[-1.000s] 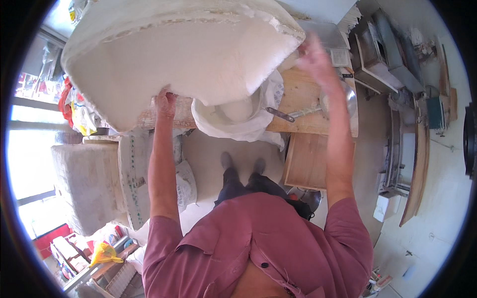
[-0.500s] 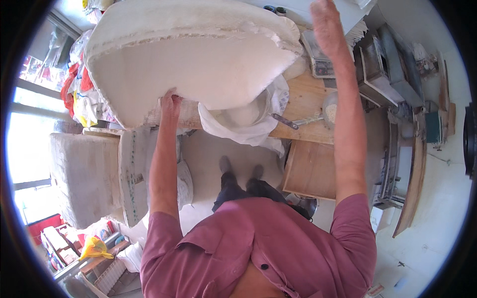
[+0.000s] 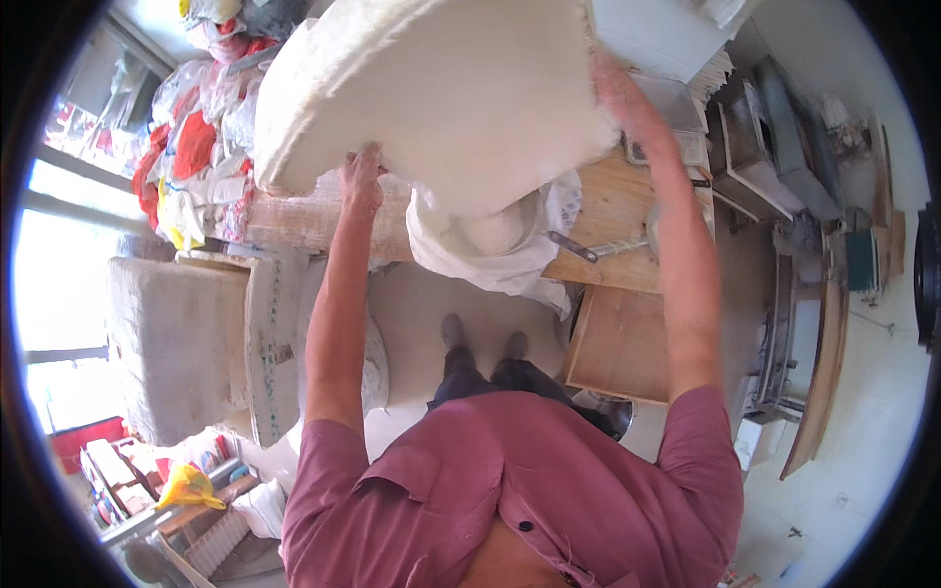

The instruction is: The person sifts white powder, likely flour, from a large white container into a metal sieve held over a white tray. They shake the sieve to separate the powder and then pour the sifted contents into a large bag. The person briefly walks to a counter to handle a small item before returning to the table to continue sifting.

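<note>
Closest to my camera, nearer than the round, pale basin, I see the wearer's mauve short-sleeved shirt, then dark trousers. Just below and right of the basin I have an open, light-brown wooden drawer. White cloth drapes the basin, and white powdery stuff lies inside. A metal utensil with a long, dark handle sits at its right rim, beside the light-brown wooden tabletop.

Above the basin hangs a large, off-white, thick-rimmed tray-like piece, tilted, its lower lip over the basin; I can't tell whether they touch. My hands view shows them well apart: the left hand, up and left of the basin, has its fingers bent around the piece's lower edge. The right hand, up and right of the basin, is against the piece's right edge, too blurred for me to judge its grip. Farther off, upper left of the basin, I see heaped red, white and yellow plastic bags.
</note>
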The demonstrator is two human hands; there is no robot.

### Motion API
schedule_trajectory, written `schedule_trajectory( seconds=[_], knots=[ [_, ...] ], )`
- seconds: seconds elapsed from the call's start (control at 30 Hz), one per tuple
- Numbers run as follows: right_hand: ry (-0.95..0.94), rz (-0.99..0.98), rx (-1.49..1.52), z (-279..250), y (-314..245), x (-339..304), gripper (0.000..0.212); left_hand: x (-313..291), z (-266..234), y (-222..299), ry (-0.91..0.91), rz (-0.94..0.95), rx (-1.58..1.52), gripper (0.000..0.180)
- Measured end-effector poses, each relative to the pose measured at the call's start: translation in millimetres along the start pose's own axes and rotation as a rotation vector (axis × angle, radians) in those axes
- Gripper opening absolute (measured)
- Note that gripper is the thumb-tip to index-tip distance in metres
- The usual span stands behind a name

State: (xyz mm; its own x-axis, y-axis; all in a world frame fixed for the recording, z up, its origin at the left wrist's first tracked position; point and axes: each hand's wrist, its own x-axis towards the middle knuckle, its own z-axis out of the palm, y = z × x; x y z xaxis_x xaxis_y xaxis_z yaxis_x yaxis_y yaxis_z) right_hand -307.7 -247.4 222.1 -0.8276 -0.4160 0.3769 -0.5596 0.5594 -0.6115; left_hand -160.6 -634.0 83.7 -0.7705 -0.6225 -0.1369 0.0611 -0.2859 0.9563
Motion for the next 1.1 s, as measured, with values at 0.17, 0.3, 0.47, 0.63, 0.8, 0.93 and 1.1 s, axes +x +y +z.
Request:
schedule_trajectory(
  seconds=[0.17, 0.3, 0.47, 0.63, 0.8, 0.93, 1.1],
  knots=[
    [0.256, -0.075, 0.527, -44.3, -10.7, 0.6, 0.079, -11.7, 0.1, 5.0, -0.010, 0.082, 0.056, 0.019],
    [-0.008, 0.028, 0.213, -5.1, -16.6, -23.0, 0.075, 6.1, -8.4, -9.6, 0.023, 0.019, 0.025, 0.031],
    [-0.108, -0.111, 0.408, -12.0, -36.0, -14.9, 0.066, 3.3, -36.4, -23.2, 0.108, -0.025, -0.100, 0.040],
    [0.275, -0.405, 0.275, -35.2, -72.1, 3.0, 0.062, 6.5, -76.5, -51.5, 0.055, -0.020, -0.302, 0.044],
    [-0.023, -0.646, -0.223, 30.8, -54.4, 13.1, 0.051, 6.3, -93.6, -104.1, -0.046, 0.012, -0.524, 0.045],
    [-0.008, -0.423, -0.109, -5.4, -68.5, 26.9, 0.051, 4.4, -115.3, -130.5, -0.067, -0.014, -0.603, 0.045],
    [-0.103, -0.489, -0.150, 30.1, -30.2, 6.6, 0.059, 1.4, -104.4, -135.2, -0.064, -0.001, -0.560, 0.045]
  ],
)
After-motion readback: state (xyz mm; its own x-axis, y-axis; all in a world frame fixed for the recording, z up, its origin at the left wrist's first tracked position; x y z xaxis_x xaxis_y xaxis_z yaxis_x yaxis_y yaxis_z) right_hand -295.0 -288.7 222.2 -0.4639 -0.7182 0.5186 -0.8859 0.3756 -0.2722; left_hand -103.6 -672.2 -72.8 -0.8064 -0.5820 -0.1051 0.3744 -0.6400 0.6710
